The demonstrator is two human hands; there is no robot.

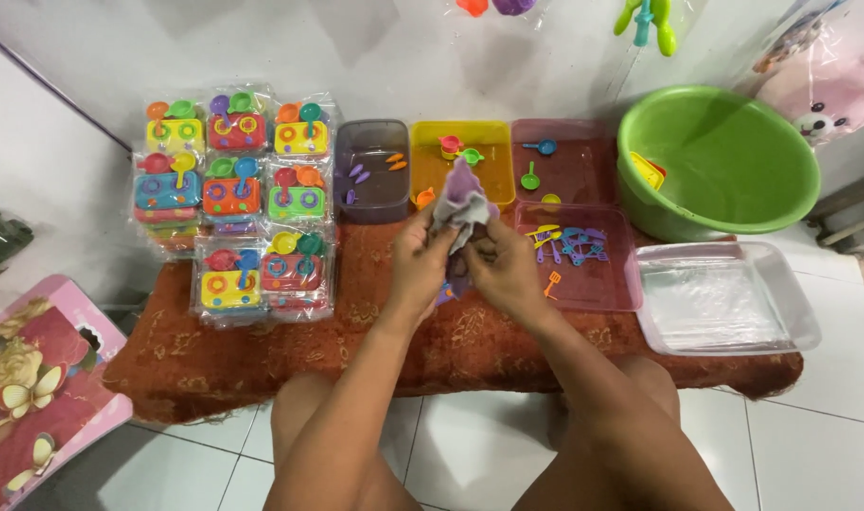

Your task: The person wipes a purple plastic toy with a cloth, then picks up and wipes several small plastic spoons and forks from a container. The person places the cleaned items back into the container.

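Both my left hand [421, 260] and right hand [508, 270] grip a grey cloth [462, 203] above the rust-red mat [262, 355], before the yellow tray [462, 156] and pink tray [583, 255].

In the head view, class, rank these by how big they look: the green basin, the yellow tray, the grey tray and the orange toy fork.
1. Green basin
2. Yellow tray and grey tray: too alike to rank.
3. Orange toy fork

We are seeing stacked packaged colourful plastic toy stove sets [233, 194] sitting left, a round green plastic basin [735, 156] lying right.
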